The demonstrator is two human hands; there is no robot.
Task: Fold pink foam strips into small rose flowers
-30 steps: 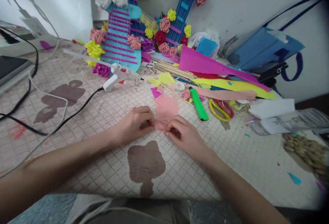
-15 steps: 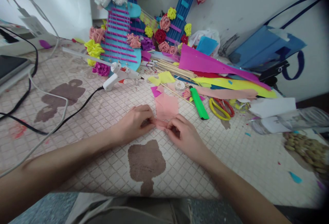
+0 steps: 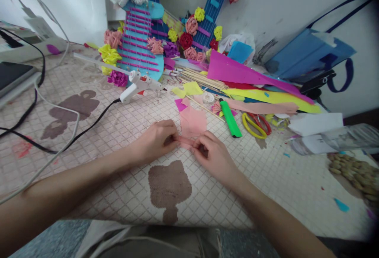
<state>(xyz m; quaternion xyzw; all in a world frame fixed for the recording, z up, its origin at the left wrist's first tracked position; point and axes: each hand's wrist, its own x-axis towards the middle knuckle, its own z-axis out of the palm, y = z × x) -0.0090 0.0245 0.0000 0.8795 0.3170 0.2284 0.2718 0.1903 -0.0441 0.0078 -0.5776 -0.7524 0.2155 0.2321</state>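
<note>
Between my two hands a small piece of pink crepe paper (image 3: 186, 142) is stretched, its upper edge rolled or folded into a narrow strip. My left hand (image 3: 161, 141) pinches its left end, fingers closed. At the right end, my right hand (image 3: 211, 149) pinches it between thumb and fingers. More pink paper (image 3: 194, 120) lies flat on the table just beyond my fingertips, with a magenta scrap (image 3: 179, 104) at its upper left corner. The fingertips partly hide the paper's ends.
A white glue gun (image 3: 139, 85) lies left of centre, its black cord running left. A green utility knife (image 3: 230, 119) and yellow-and-red scissors (image 3: 255, 125) lie right. Behind are wooden sticks (image 3: 201, 78), coloured paper sheets (image 3: 237, 72) and flower-decorated blue crafts (image 3: 139, 40). Peanuts (image 3: 352, 175) sit far right.
Both hands stay in nearly the same place, still pinching the pink paper. Its rolled edge shows slightly more clearly between them. The whole view has shifted a little.
</note>
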